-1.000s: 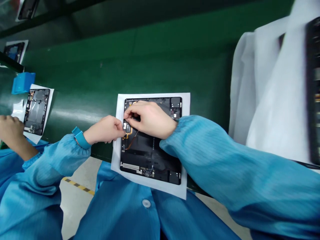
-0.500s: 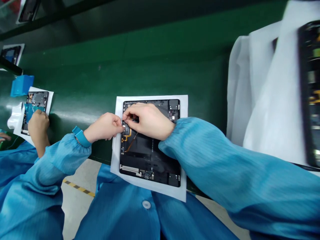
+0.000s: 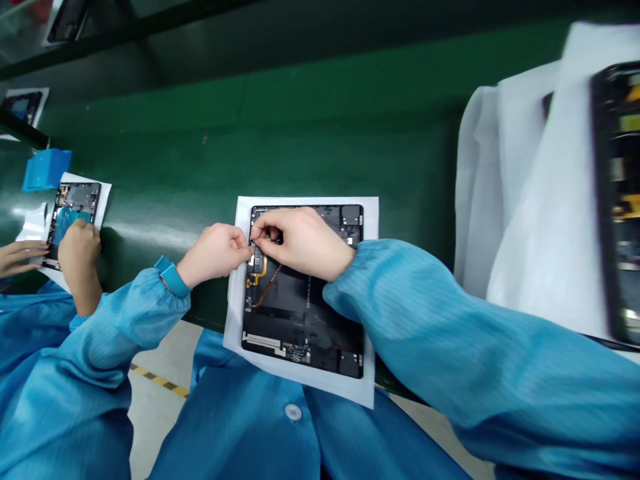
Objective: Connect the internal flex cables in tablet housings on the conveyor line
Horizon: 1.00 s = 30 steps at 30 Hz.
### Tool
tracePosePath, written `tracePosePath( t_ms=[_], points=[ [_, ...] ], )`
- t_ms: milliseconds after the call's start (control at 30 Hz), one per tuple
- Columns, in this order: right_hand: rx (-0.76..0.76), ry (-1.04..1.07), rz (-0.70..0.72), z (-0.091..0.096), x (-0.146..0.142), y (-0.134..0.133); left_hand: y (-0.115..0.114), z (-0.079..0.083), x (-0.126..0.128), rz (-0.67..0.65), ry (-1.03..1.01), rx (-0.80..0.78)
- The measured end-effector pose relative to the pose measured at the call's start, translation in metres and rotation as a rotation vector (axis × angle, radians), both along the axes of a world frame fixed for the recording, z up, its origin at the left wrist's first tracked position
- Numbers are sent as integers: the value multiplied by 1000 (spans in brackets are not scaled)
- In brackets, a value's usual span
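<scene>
An opened tablet [image 3: 305, 327] lies on a white foam sheet [image 3: 350, 390] at the table's front edge, its black inside facing up. Along its left side run orange flex cables [image 3: 261, 267] and a small circuit board. My left hand [image 3: 216, 252] is closed in a pinch at the tablet's left edge; what its fingertips grip is too small to make out. Over the tablet's upper left, my right hand [image 3: 303, 241] also pinches, thumb and forefinger together close to the left fingertips. Anything between them is hidden. A blue band [image 3: 173, 276] circles my left wrist.
On the left, a co-worker's hands [image 3: 80, 247] work at another opened tablet [image 3: 80, 195], with a blue box [image 3: 47, 169] beyond. At the right stand white foam sheets [image 3: 530, 193] and another opened device [image 3: 607, 200]. The table [image 3: 320, 153] is green.
Both my hands keep their pinch at nearly the same spot on the tablet. The view has shifted slightly. A co-worker's other hand has come in to their tablet's left side.
</scene>
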State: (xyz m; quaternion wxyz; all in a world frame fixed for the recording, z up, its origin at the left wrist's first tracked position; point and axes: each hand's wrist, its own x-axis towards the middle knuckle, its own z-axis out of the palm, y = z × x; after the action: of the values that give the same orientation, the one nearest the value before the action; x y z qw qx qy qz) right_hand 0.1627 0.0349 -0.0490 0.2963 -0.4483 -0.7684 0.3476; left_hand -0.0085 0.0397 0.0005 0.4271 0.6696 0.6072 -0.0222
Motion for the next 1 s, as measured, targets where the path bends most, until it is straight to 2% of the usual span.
tracePosePath(
  t_ms=[167, 267, 467, 600, 800, 1000],
  points=[
    [22, -7, 12, -2, 1, 1, 0, -3, -1, -41, 7, 69],
    [107, -47, 47, -5, 5, -3, 2, -3, 1, -91, 43, 145],
    [329, -335, 94, -3, 14, -19, 10, 1, 6, -274, 169, 266],
    [364, -483, 76, 6, 17, -27, 20, 4, 7, -405, 213, 306],
    [366, -547, 81, 8, 22, -30, 39, 1, 13, -659, 100, 346],
    [357, -574, 60, 6, 23, -30, 50, -2, 18, -704, 23, 264]
  ],
)
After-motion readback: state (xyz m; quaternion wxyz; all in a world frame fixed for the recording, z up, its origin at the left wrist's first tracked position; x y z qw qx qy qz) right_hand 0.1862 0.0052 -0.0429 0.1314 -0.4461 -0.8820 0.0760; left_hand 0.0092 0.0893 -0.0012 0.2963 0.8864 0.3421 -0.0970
